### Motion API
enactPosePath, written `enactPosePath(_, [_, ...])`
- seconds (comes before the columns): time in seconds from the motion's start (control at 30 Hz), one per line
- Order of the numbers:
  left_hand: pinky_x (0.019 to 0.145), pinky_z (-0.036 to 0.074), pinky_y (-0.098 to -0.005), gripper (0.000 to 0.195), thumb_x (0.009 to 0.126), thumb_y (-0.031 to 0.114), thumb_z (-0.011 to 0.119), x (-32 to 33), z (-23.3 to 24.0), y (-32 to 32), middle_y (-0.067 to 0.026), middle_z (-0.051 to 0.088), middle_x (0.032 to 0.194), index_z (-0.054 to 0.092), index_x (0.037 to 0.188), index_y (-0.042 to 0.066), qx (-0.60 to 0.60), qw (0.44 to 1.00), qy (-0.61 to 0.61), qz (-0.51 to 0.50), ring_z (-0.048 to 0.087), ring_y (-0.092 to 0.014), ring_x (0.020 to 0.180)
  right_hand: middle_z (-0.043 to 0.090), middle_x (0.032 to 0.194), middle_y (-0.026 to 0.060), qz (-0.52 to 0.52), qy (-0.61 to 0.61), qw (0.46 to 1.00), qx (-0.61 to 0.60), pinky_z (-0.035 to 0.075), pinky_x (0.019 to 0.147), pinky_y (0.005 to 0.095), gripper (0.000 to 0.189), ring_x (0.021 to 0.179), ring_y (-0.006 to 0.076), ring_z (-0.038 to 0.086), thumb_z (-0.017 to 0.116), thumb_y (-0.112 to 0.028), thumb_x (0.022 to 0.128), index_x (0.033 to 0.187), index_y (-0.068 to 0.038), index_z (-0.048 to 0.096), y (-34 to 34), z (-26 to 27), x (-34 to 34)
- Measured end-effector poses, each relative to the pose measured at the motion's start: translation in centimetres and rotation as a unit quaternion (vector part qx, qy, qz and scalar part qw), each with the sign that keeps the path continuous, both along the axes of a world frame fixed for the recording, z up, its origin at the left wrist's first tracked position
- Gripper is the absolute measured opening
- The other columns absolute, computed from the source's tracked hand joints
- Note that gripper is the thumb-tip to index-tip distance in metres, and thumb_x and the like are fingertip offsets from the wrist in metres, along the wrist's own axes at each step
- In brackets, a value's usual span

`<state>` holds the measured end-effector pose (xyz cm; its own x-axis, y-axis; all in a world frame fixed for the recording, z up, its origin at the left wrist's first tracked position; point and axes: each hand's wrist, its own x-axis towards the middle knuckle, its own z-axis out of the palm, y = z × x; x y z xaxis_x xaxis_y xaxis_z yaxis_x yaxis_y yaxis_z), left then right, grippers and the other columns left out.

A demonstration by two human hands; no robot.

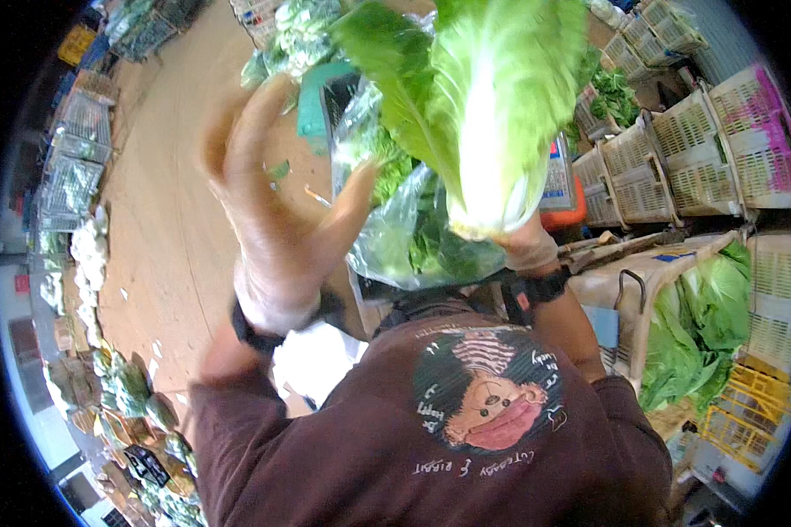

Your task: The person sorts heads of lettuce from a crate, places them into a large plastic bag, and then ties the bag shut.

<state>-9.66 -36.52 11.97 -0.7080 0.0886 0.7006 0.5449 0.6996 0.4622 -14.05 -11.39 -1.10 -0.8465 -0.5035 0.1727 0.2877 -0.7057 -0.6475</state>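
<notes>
My right hand (532, 245), partly hidden behind the leaves, grips a head of leafy lettuce (484, 151) near its white base. The lettuce is held up before me, its green leaves pointing away. To its left, my left hand (283, 191) is raised with thumb and fingers spread; it is blurred by motion and holds nothing. Both hands seem to wear thin pale gloves. Below the hands, a clear plastic bag (385, 253) with leafy greens (428, 244) inside lines a black crate (362, 290).
A green tub (313, 109) stands beyond the crate. Right of the lettuce are a grey panel (559, 181) and an orange object (567, 214). Slatted plastic crates (689, 158) line the right, with large-leaf greens (695, 323) in a nearer container. Stacked crates (82, 132) and bagged vegetables (115, 379) stand at left.
</notes>
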Motion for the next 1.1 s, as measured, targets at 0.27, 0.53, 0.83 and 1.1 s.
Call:
enactPosePath(0.27, [0.103,0.035,-0.0357,0.049,0.093,0.027,0.048,-0.9,-17.9,3.0,-0.0151,0.049,0.132,0.038,0.136,0.005,0.352,0.780,-0.436,-0.277,0.047,-0.024,0.121,0.060,0.116,0.0146,-0.125,0.068,0.876,0.461,0.045,0.088,0.0345,0.037,0.100,0.0263,0.058,0.059,-0.020,0.085,0.119,-0.005,0.055,0.2,-3.9,2.7])
enactPosePath(0.53, [0.098,0.043,-0.0466,0.070,0.085,0.057,0.050,2.0,-23.4,2.4,-0.0155,0.050,0.129,0.041,0.133,0.007,0.775,0.323,-0.420,-0.346,0.052,-0.031,0.115,0.063,0.110,0.0150,-0.064,0.198,0.783,0.586,0.048,0.084,0.0403,0.035,0.097,0.0301,0.062,0.048,-0.032,0.092,0.119,-0.011,0.056,0.5,-0.3,3.6])
enactPosePath(0.83, [0.098,0.043,-0.0477,0.071,0.084,0.058,0.050,5.9,-21.4,-0.9,-0.0158,0.050,0.129,0.041,0.133,0.008,0.765,0.515,-0.333,-0.198,0.051,-0.031,0.116,0.063,0.095,0.0229,0.138,0.302,0.713,0.618,0.048,0.080,0.0430,0.075,0.086,0.0396,0.061,0.031,-0.069,0.087,0.109,-0.003,0.058,-6.8,5.9,1.8])
enactPosePath(1.1, [0.099,0.042,-0.0490,0.073,0.083,0.060,0.050,5.8,-21.2,-10.2,-0.0150,0.050,0.130,0.041,0.134,0.009,0.823,0.444,-0.162,-0.314,0.050,-0.032,0.117,0.052,0.129,0.0141,-0.043,0.495,0.411,0.765,0.029,0.104,0.0532,0.079,0.120,0.0331,0.047,0.063,-0.055,0.072,0.138,-0.019,0.038,-6.9,-2.8,-5.6])
